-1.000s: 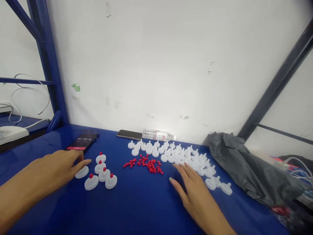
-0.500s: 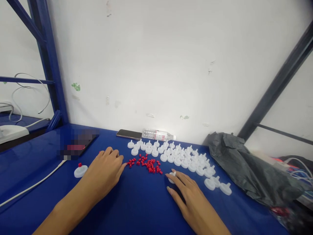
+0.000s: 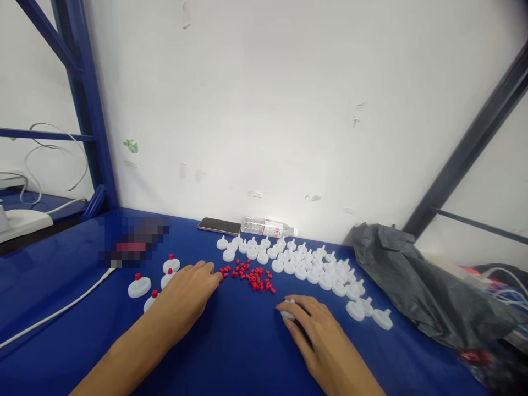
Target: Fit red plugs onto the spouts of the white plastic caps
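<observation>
My left hand [image 3: 186, 291] lies on the blue table [image 3: 231, 352], its fingertips touching the left edge of a pile of small red plugs [image 3: 249, 275]. Whether it grips a plug I cannot make out. My right hand [image 3: 315, 327] is curled around one white round cap [image 3: 287, 313] near the table's middle. Beyond it, several plain white caps [image 3: 305, 264] lie spread in rows. Left of my left hand stand several white caps with red plugs fitted on top [image 3: 139, 286].
A phone [image 3: 218, 225] and a lying water bottle [image 3: 268, 227] rest against the wall. A blurred device [image 3: 134, 242] with a white cable [image 3: 53, 313] sits at the left. A crumpled black bag [image 3: 412, 275] fills the right side. Blue shelf posts [image 3: 88, 110] flank the table.
My left hand moved from the finished caps at the left over to the red plugs. My right hand took one white cap from the rows and drew it toward me.
</observation>
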The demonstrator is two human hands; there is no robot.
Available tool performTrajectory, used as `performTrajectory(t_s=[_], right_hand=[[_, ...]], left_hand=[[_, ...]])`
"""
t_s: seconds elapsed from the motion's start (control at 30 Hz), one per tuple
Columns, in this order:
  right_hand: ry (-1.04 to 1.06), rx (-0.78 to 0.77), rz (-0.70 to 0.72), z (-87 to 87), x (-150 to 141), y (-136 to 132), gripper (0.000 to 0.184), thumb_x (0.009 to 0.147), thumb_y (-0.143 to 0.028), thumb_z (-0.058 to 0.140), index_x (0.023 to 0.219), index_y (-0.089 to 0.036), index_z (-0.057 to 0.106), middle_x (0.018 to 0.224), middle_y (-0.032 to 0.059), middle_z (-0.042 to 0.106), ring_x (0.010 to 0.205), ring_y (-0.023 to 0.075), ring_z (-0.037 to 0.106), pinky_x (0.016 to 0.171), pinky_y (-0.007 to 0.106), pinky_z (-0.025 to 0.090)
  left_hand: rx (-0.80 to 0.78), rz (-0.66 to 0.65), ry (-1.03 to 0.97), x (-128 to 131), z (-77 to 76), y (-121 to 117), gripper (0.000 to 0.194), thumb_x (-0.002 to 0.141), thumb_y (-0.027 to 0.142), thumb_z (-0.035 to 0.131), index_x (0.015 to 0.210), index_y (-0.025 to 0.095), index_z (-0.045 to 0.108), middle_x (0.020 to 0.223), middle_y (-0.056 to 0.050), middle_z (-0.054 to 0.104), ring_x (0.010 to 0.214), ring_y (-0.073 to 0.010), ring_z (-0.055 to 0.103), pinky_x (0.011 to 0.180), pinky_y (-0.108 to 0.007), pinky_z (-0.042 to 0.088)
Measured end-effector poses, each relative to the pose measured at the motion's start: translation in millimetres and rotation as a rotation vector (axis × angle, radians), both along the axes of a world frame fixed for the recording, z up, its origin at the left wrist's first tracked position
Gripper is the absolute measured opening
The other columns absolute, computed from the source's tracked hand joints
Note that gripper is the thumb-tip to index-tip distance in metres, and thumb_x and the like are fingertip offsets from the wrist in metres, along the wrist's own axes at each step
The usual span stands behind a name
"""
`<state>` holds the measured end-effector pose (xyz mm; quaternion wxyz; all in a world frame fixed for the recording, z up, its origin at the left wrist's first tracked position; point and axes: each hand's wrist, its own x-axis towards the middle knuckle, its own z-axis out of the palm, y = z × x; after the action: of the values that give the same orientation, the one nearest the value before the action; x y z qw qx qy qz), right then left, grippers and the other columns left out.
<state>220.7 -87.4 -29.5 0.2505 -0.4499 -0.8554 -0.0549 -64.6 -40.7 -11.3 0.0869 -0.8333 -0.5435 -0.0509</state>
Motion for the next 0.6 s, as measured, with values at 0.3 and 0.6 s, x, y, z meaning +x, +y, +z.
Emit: performTrajectory(t_s=[0.3, 0.6], right_hand=[[0.171, -0.12, 0.128, 13.4, -19, -16, 0.031, 0.093, -0.018, 0.055, 0.118, -0.035, 0.061, 0.117, -0.0021, 0.068, 0.097, 0.0154, 0.07, 0.092, 0.023, 0.056], [0.321, -0.211, 0.059, 1.9, -23, -20, 0.034, 0.081, -0.015, 0.068, 0.107, -0.03, 0.051, 0.101, -0.0046, 0.069, 0.09, 0.0154, 0.07, 0.083, 0.024, 0.057]], left_hand=[[0.12, -0.095, -0.343, 18, 16.6, -20, 0.016, 0.081, 0.013, 0.054, 0.083, 0.022, 0.066, 0.082, -0.002, 0.069, 0.077, -0.0218, 0.062, 0.076, -0.038, 0.044], [-0.058, -0.202, -0.798, 47, 16.7, -40, 0.018, 0.088, 0.026, 0.054, 0.079, 0.03, 0.069, 0.072, 0.005, 0.069, 0.062, -0.0144, 0.058, 0.059, -0.03, 0.042]])
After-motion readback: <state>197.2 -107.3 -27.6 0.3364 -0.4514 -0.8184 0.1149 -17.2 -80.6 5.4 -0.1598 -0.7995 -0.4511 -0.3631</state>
